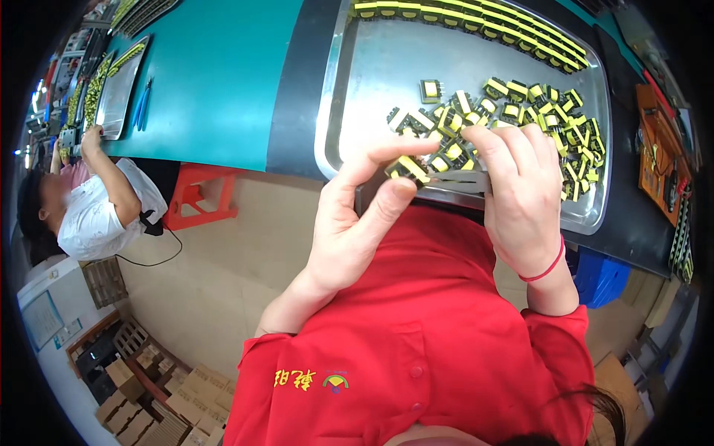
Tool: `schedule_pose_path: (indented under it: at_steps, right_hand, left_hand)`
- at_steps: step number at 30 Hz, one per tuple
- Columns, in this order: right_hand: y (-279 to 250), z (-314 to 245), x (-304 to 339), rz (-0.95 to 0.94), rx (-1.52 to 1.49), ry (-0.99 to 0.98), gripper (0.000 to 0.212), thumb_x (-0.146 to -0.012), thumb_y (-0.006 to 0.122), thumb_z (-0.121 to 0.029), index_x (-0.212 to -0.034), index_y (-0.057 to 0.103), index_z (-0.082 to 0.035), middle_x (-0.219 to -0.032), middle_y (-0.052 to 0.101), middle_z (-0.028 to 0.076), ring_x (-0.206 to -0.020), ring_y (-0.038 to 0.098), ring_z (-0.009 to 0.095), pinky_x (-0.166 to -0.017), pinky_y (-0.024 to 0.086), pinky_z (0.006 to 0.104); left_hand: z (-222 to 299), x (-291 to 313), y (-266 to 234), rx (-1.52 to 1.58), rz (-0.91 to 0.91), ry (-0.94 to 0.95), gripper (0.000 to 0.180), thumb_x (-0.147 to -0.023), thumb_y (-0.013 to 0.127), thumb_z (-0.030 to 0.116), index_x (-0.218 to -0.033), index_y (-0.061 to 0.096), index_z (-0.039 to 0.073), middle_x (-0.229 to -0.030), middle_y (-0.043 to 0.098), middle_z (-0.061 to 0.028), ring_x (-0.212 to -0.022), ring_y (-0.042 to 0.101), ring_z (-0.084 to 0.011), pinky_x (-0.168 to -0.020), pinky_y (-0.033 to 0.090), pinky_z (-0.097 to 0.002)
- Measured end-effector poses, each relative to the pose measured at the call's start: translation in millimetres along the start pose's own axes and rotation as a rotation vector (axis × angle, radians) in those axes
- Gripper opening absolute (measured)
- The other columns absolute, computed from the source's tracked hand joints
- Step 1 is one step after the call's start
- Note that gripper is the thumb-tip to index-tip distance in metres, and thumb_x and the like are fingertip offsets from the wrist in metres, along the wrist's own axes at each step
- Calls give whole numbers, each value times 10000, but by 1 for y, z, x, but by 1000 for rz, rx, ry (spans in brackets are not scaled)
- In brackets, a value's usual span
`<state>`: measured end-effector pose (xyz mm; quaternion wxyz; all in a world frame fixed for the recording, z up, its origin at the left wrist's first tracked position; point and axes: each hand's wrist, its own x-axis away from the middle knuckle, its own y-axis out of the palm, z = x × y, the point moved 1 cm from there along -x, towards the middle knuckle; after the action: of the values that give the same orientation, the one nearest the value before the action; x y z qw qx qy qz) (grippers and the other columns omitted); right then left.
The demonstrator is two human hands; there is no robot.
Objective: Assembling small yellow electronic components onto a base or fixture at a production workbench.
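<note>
Between the thumb and forefinger of my left hand is a small black-and-yellow transformer, held over the near edge of a metal tray. My right hand grips metal tweezers, whose tips point left and meet the transformer or come very close to it; I cannot tell which. Just beyond my fingers, a loose heap of similar transformers lies in the tray. Others stand in neat rows along its far side.
Green matting covers the bench to the left. There another person sits by a second tray, with blue-handled pliers beside it. A red stool stands below. At right is a brown tool holder.
</note>
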<state>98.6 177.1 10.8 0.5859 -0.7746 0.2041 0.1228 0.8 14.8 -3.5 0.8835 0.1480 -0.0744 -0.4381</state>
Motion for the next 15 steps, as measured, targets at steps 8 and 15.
schedule_pose_path:
  at_steps: [8,15]
  right_hand:
    - [-5,-7,-3,-115,-109,108,443,-601,488,145,-1002,606,0,-844,579,140,-767,553,319,-673,441,389]
    - [-6,-14,-7,-121,-65,83,425,-636,485,120,-1029,593,-1,-901,557,159,-847,520,344,-761,421,425]
  left_hand:
    - [0,-4,-10,-123,12,65,341,-921,601,51,-1230,467,-2,-1116,608,-141,-1092,573,-190,-967,438,-319]
    - [4,0,-8,-362,25,100,351,-895,610,13,-1233,516,6,-1108,623,-107,-987,589,-148,-815,450,-248]
